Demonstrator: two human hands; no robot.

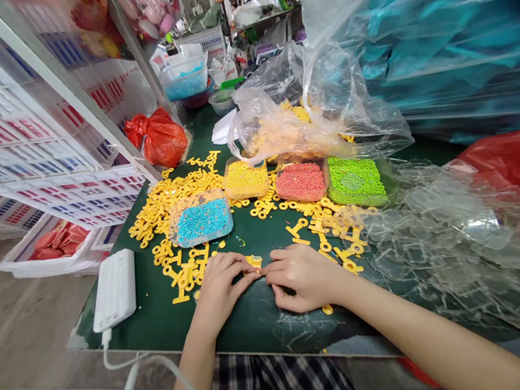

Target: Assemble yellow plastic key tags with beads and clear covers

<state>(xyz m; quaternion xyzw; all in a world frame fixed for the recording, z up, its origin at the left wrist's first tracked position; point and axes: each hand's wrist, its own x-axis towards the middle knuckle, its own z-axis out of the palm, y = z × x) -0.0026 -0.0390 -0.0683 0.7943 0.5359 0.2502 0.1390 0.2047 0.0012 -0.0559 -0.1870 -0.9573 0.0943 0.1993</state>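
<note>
Both my hands rest on the green table (161,319) near its front edge. My left hand (221,284) and my right hand (300,276) pinch a small yellow plastic piece (253,262) between their fingertips. Many loose yellow key-shaped pieces (171,199) lie scattered around them. Behind stand trays of small beads: blue (203,220), yellow (245,178), pink-red (300,181) and green (356,179).
A white power bank (115,288) with a cable lies at the table's left edge. Clear plastic shells (457,241) pile up on the right. Clear bags (316,107) and a red bag (159,137) sit behind; white crate racks (21,122) stand left.
</note>
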